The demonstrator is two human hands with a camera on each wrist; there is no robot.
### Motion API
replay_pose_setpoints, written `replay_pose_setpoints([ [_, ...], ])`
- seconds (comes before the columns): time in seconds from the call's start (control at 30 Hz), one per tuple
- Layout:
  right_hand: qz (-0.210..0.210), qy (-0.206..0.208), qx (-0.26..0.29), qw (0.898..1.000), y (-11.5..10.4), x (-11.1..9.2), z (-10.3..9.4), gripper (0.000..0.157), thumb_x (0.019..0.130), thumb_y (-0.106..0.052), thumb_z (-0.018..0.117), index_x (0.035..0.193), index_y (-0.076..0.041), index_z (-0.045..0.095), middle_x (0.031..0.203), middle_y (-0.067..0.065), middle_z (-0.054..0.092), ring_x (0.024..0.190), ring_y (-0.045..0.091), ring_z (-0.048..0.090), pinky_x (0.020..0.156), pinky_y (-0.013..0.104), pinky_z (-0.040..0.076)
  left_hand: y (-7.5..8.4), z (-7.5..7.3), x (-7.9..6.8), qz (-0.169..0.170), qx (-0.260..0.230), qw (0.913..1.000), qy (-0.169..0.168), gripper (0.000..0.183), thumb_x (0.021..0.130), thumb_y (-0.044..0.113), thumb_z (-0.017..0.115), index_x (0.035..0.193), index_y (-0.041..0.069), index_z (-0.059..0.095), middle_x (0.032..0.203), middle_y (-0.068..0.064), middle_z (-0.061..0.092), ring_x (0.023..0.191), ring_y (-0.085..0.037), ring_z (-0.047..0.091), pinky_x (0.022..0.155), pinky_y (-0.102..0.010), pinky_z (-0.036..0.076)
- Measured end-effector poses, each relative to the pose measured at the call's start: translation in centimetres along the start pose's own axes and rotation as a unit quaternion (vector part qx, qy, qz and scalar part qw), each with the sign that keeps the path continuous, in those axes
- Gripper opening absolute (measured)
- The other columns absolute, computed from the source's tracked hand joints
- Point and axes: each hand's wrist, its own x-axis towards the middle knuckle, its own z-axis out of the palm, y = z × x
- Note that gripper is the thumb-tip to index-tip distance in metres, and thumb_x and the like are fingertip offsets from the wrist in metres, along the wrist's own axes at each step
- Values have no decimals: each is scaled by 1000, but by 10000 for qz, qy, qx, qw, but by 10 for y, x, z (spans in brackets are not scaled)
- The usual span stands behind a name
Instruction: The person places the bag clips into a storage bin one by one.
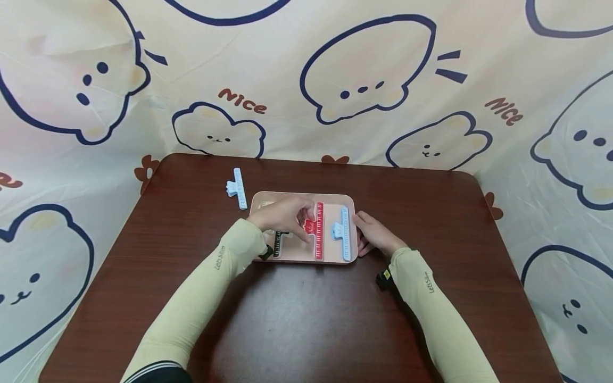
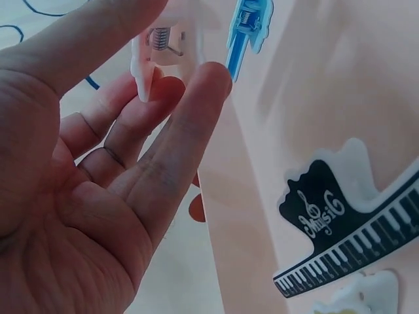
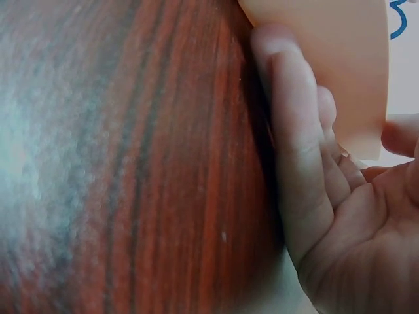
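Observation:
My left hand [image 1: 286, 214] is over the pink tray [image 1: 306, 194], its thumb and fingers apart on either side of a red music clip [image 1: 319, 239]. In the left wrist view, the pale back of a clip [image 2: 159, 40] with a metal spring shows between thumb and fingers; a fingertip is beside its edge. My right hand [image 1: 378, 234] grips the tray's right wall, thumb near the rim and fingers low along the outside. A light-blue ruler-shaped clip [image 1: 345, 234] lies at the tray's right end. A black clip with piano keys [image 2: 321, 216] lies to the left, partly hidden by my left hand in the head view.
Another light-blue clip [image 1: 240, 189] lies on the dark wooden table [image 1: 306, 319], beyond the tray's left end. Part of a whitish clip [image 2: 360, 294] shows beside the black one. A printed cloth [image 1: 282, 64] hangs behind and at both sides of the table.

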Motion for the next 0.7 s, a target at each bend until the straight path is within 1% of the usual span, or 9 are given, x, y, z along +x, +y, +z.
replay_pose_setpoints([
  [0.17,-43,1,47,10000,0,1,1,39,114,-42,31,123,-7,45,78,10,57,58,19,61,56,39,60,-2,3,5,-108,-70,9999,-35,46,68,29,99,95,15,65,98,-1,66,89,-22,63,76,-29,54],
  [0.33,-83,-5,68,9999,1,1,2,38,114,-41,31,120,-6,45,77,10,57,57,18,61,55,40,60,-4,6,8,-321,-275,9991,-29,45,69,28,99,97,15,67,106,-1,67,91,-21,66,77,-29,56],
  [0.5,-83,0,89,9999,1,1,2,38,114,-40,31,119,-6,45,78,11,57,57,18,61,55,40,60,-8,10,10,-511,-534,9972,151,44,69,28,98,99,15,68,108,-1,67,93,-19,66,80,-30,55],
  [0.63,-91,-5,100,9999,0,0,2,38,114,-41,31,120,-6,45,79,11,57,57,18,61,55,40,60,-10,13,11,-637,-634,9955,313,44,69,27,98,99,16,69,107,-1,68,94,-21,64,82,-31,54],
  [0.7,-88,-3,118,9999,0,0,2,38,114,-40,31,120,-6,45,79,11,56,57,18,61,55,40,60,-11,14,11,-681,-606,9952,354,43,70,26,98,98,16,68,107,-1,68,94,-21,64,82,-31,54],
])
